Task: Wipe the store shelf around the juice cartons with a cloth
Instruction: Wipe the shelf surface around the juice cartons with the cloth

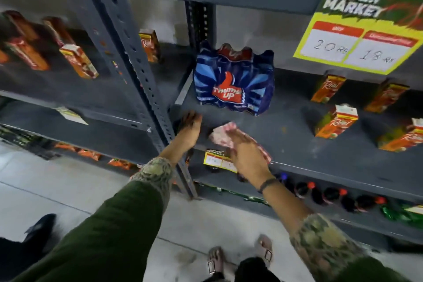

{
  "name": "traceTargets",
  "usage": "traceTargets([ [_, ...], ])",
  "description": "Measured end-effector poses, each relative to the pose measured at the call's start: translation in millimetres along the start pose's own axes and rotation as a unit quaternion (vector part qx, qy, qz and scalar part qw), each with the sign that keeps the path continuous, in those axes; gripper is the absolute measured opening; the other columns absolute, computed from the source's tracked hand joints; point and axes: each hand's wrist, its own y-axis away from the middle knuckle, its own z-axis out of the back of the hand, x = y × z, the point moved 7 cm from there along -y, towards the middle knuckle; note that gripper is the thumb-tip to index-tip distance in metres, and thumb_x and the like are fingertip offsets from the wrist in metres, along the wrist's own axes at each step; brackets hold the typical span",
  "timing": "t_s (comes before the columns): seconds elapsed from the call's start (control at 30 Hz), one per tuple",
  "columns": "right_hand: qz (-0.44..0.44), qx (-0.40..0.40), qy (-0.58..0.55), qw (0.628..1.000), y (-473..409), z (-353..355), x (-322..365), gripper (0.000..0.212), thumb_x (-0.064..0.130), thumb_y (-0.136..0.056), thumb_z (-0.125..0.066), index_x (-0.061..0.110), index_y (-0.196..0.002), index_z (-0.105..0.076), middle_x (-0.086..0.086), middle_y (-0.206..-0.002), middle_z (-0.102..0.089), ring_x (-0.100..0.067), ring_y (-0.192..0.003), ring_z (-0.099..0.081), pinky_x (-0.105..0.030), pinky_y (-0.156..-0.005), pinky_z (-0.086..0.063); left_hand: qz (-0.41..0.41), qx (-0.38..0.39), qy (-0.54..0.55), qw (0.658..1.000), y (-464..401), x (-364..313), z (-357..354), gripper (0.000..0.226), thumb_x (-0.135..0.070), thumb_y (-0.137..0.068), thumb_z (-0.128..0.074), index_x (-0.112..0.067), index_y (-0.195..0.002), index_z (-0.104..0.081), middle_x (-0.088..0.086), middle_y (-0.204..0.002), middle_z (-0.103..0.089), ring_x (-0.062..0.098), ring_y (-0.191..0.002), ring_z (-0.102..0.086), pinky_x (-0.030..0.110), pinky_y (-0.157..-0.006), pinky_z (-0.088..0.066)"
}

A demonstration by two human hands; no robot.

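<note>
The dark grey metal shelf (297,144) carries a blue shrink-wrapped Thums Up pack (233,80) towards its left, several orange juice cartons (336,121) standing at right, and a pink-and-white cloth (223,136) near its front edge.

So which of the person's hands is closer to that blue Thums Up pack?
The left hand. It rests on the shelf just below the pack's left corner. The right hand, on the cloth, sits further toward the shelf's front edge.

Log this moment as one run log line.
right hand: pressing cloth on shelf | left hand: resting at shelf edge | cola pack: behind cloth
</note>
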Motion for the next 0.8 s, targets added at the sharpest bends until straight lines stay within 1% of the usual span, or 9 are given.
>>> traceTargets([
  [0.07,-0.08,-0.042,-0.017,0.996,-12,14,-19,0.052,0.001,-0.089,-0.045,0.007,-0.14,-0.037,-0.017,-0.145,-0.045,-0.032,-0.127,-0.05,-0.037,-0.111,-0.039,0.033,0.001,0.031,0.999,-7,0,2,0.052,-0.037,-0.099,-0.025,-0.006,-0.14,-0.03,0.015,-0.151,-0.028,0.027,-0.139,-0.025,0.039,-0.118,-0.015],
  [0.13,-0.104,-0.045,-0.013,0.993,-30,16,-18,0.051,0.002,-0.089,-0.045,0.004,-0.14,-0.036,-0.017,-0.148,-0.04,-0.032,-0.134,-0.042,-0.038,-0.115,-0.033,0.054,-0.003,0.094,0.994,-10,1,1,0.052,-0.037,-0.099,-0.027,-0.004,-0.138,-0.032,0.014,-0.15,-0.03,0.026,-0.138,-0.027,0.037,-0.118,-0.016],
  [0.27,-0.007,0.009,0.002,1.0,-26,-4,13,0.056,0.001,-0.088,-0.046,0.014,-0.141,-0.036,-0.01,-0.148,-0.042,-0.026,-0.132,-0.046,-0.033,-0.116,-0.032,0.078,-0.005,0.165,0.983,-15,6,2,0.053,-0.041,-0.098,-0.025,-0.01,-0.14,-0.034,0.011,-0.153,-0.027,0.024,-0.14,-0.027,0.035,-0.117,-0.016],
  [0.33,0.068,0.04,0.022,0.997,-2,-15,24,0.059,0.002,-0.087,-0.05,0.017,-0.142,-0.036,-0.006,-0.15,-0.04,-0.021,-0.135,-0.043,-0.025,-0.117,-0.021,0.068,-0.011,0.167,0.984,-16,7,1,0.051,-0.039,-0.098,-0.029,-0.007,-0.137,-0.037,0.014,-0.15,-0.033,0.027,-0.137,-0.033,0.038,-0.118,-0.019],
  [0.43,0.055,0.012,0.035,0.998,24,-4,-3,0.062,0.002,-0.084,-0.051,0.02,-0.142,-0.037,0.0,-0.15,-0.04,-0.015,-0.134,-0.043,-0.024,-0.117,-0.024,0.046,-0.032,0.054,0.997,-10,6,1,0.055,-0.04,-0.098,-0.026,-0.005,-0.14,-0.031,0.017,-0.152,-0.03,0.031,-0.138,-0.03,0.04,-0.116,-0.02],
  [0.5,-0.06,-0.032,0.046,0.997,31,20,-44,0.06,0.0,-0.086,-0.046,0.02,-0.141,-0.037,-0.001,-0.148,-0.043,-0.018,-0.129,-0.05,-0.031,-0.113,-0.037,-0.003,-0.027,-0.079,0.996,-4,0,-3,0.058,-0.042,-0.098,-0.021,-0.006,-0.144,-0.023,0.016,-0.155,-0.021,0.029,-0.142,-0.021,0.041,-0.118,-0.016],
  [0.57,-0.15,-0.065,0.028,0.986,32,38,-72,0.056,-0.001,-0.087,-0.046,0.012,-0.141,-0.037,-0.01,-0.149,-0.042,-0.026,-0.132,-0.045,-0.034,-0.114,-0.035,-0.061,-0.042,-0.188,0.979,0,-12,-9,0.057,-0.037,-0.099,-0.019,-0.001,-0.144,-0.02,0.018,-0.156,-0.017,0.028,-0.145,-0.013,0.042,-0.12,-0.013],
  [0.67,-0.086,-0.021,0.028,0.996,24,34,-46,0.058,-0.001,-0.087,-0.045,0.014,-0.142,-0.036,-0.009,-0.147,-0.045,-0.026,-0.13,-0.048,-0.03,-0.113,-0.034,-0.139,-0.076,-0.271,0.949,7,-37,-28,0.055,-0.031,-0.099,-0.023,0.002,-0.143,-0.021,0.018,-0.156,-0.016,0.028,-0.146,-0.009,0.042,-0.12,-0.011],
  [0.8,0.029,0.025,0.04,0.998,57,17,-26,0.062,0.001,-0.084,-0.047,0.015,-0.143,-0.035,-0.004,-0.153,-0.035,-0.017,-0.141,-0.034,-0.024,-0.12,-0.016,-0.204,-0.057,-0.333,0.919,8,-57,-62,0.057,-0.03,-0.098,-0.025,0.003,-0.144,-0.017,0.021,-0.156,-0.013,0.03,-0.146,-0.005,0.042,-0.12,-0.005],
])
